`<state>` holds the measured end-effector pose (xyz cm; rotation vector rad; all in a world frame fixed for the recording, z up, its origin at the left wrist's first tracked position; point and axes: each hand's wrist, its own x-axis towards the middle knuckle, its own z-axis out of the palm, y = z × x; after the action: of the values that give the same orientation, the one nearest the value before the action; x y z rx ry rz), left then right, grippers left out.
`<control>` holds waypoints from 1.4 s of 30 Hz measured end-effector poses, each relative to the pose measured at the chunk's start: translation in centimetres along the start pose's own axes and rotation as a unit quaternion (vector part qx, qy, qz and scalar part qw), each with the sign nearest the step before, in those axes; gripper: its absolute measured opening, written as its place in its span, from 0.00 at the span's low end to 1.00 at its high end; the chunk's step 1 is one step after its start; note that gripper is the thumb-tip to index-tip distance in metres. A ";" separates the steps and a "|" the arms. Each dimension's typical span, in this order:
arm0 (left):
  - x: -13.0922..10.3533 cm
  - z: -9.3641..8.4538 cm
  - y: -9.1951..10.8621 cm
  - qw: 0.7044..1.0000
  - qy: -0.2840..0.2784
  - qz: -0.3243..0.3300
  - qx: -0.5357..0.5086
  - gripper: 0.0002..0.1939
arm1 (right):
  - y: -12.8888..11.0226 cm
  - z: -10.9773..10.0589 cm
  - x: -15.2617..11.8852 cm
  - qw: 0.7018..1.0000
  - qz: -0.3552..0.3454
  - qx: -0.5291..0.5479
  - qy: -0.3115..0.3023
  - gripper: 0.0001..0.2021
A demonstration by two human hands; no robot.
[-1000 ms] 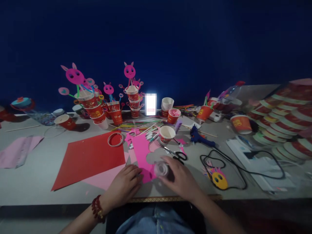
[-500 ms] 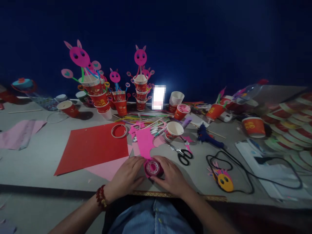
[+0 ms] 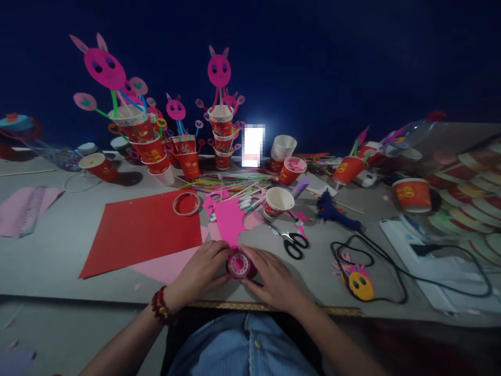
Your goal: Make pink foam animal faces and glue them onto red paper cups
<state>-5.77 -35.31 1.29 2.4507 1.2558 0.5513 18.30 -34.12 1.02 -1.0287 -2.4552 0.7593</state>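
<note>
My left hand (image 3: 205, 269) and my right hand (image 3: 270, 271) curve round a tape roll (image 3: 238, 265) from both sides, near the table's front edge. It has a pale ribbed inner ring, and bright pink shows through its centre. Both hands are closed on it; the far fingertips press at its rim, and some are hidden. Just beyond my hands lies a sheet of bright pink paper (image 3: 229, 219), its right edge cut in curves. The near end of that paper reaches the tape roll. Light pink paper (image 3: 168, 269) lies beside my left hand.
A red sheet (image 3: 144, 230) lies left, with another tape ring (image 3: 186, 204) on it. Black-handled scissors (image 3: 295, 245), a blue glue gun (image 3: 332, 211) and its looped cord (image 3: 376, 245) lie right. Paper-cup figures (image 3: 221, 122) stand behind. A paper cup (image 3: 278, 201) stands near the markers.
The whole view has shifted and tilted a little, so the table things appear slightly higher. Both hands stay round the tape roll, with small changes in their fingers.
</note>
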 end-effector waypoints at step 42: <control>-0.2 0.3 0.0 1.000 0.015 -0.006 0.012 0.25 | 0.5 -0.1 -0.3 0.995 0.024 0.072 0.066 0.41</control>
<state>-5.73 -35.47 0.97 2.4626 1.2949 0.5747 18.81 -34.07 0.75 -1.0508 -2.2384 0.8414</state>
